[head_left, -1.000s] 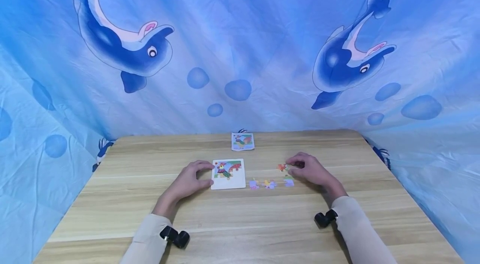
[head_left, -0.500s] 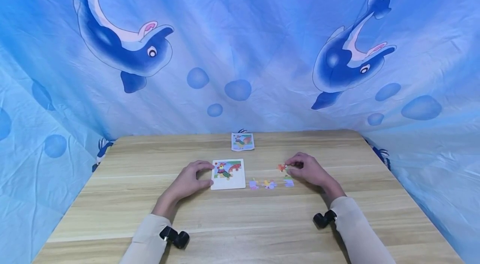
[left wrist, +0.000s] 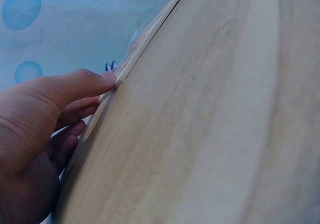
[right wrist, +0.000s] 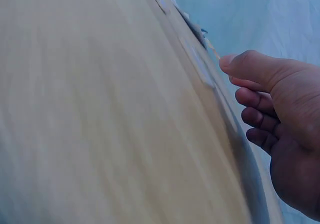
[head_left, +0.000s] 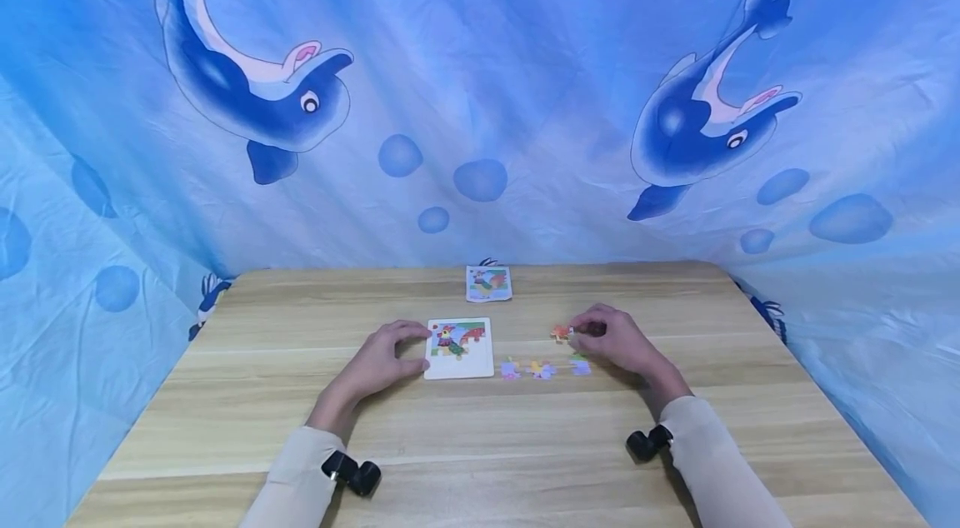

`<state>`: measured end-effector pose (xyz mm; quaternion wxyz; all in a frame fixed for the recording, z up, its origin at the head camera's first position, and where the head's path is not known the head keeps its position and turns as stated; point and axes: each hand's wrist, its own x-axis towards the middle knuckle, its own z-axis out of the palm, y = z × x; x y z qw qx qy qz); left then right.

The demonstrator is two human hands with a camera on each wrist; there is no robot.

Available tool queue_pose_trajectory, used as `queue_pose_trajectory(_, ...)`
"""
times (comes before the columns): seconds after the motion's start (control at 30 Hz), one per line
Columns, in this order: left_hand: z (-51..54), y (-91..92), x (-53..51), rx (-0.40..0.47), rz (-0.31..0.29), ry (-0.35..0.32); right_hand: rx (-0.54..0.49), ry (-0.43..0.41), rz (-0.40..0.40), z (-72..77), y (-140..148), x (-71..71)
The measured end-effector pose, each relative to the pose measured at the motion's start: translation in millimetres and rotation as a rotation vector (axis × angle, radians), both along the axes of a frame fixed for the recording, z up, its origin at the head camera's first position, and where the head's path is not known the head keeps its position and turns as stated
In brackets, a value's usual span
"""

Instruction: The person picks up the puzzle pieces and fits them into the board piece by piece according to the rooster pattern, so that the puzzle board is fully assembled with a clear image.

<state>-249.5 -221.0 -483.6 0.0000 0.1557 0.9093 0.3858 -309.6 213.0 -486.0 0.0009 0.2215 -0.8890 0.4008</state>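
My left hand (head_left: 382, 361) holds the left edge of a square puzzle board (head_left: 480, 357), thumb at the lower corner and index finger higher up. In the left wrist view the thumb (left wrist: 102, 81) presses on the board's edge. A partly assembled rooster picture fills the upper part of the board; its lower part is bare white. My right hand (head_left: 615, 338) pinches an orange puzzle piece (head_left: 560, 333) between thumb and index finger. The right wrist view shows the other fingers (right wrist: 260, 119) curled, with only a thin edge of the piece visible.
Several loose puzzle pieces lie right of the board, including a purple one (head_left: 510, 368), a yellow-and-purple one (head_left: 540, 370) and a green-and-purple one (head_left: 580, 366). Behind the board lies a rooster picture card (head_left: 488, 284). A blue dolphin-print curtain (head_left: 480, 95) hangs beyond the wooden table (head_left: 450, 461).
The right fingers have closed in on the orange piece, which has shifted slightly left. The head view has moved a little. My left hand stays at the board.
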Motion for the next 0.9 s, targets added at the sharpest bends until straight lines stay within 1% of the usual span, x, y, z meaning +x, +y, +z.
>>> queue_pose_trajectory(0.17,0.0,0.3,-0.4,-0.006,0.001,0.007,0.005,0.011,0.000,4.9,-14.3,-0.2)
queue_pose_trajectory(0.3,-0.7,0.8,-1.0,-0.004,-0.002,0.003,0.007,0.020,0.009,7.3,-31.5,0.9)
queue_pose_trajectory(0.43,-1.7,-0.3,-1.5,0.001,-0.003,0.002,0.006,0.023,0.030,4.8,-51.9,1.6)
queue_pose_trajectory(0.73,-2.9,0.0,-1.6,0.004,-0.004,-0.007,-0.003,-0.024,0.083,2.2,-89.8,4.3)
queue_pose_trajectory(0.83,-2.9,-0.1,-2.1,0.001,-0.004,-0.001,-0.018,-0.044,0.104,2.6,-99.9,5.1)
queue_pose_trajectory(0.9,-3.0,-0.2,-2.5,-0.001,-0.004,0.004,-0.019,-0.042,0.119,2.6,-106.5,5.4)
